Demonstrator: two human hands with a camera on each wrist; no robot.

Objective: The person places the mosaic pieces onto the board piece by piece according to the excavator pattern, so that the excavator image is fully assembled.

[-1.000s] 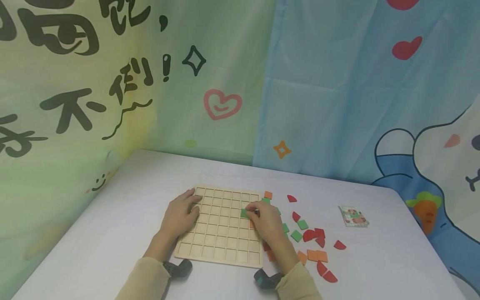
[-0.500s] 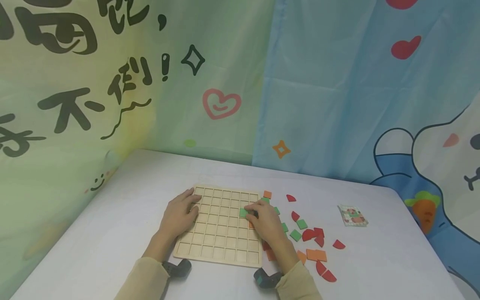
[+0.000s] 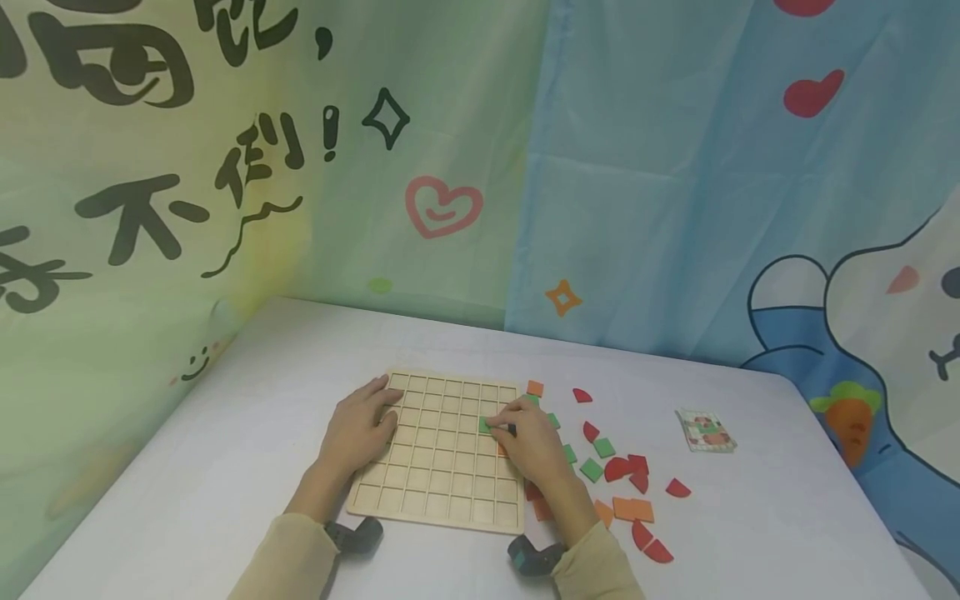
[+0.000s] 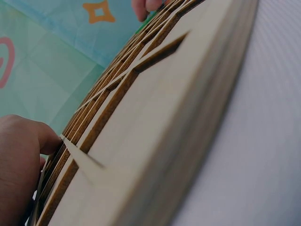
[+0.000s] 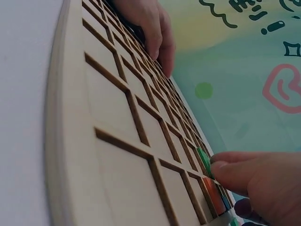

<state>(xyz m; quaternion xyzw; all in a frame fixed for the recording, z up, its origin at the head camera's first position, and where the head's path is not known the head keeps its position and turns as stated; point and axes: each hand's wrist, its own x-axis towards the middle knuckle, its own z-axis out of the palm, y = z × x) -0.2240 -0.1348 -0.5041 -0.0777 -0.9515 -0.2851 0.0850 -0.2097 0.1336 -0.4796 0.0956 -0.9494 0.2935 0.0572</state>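
Observation:
A square wooden grid board (image 3: 431,483) lies on the table, most of its cells bare. My left hand (image 3: 358,427) rests on the board's left edge, fingers reaching over the rim; in the left wrist view its fingers (image 4: 44,136) touch the grid. Over the right part of the board, my right hand (image 3: 528,433) pinches a green square tile (image 3: 483,425) with thumb and fingertips at one cell. The right wrist view shows this green tile (image 5: 203,160) slightly raised at the grid, beside an orange tile (image 5: 214,195) in a neighbouring cell. My right hand partly hides both tiles.
Right of the board lie loose pieces: green squares (image 3: 592,471), orange pieces (image 3: 633,510) and red quarter-circles (image 3: 658,552). Some are partly behind my right forearm. A small stack of picture cards (image 3: 707,432) lies farther right. Printed cloth (image 3: 637,208) hangs behind the table.
My right fingertips have shifted slightly to the left over the green tile, covering more of it. My left hand and the board stay in place.

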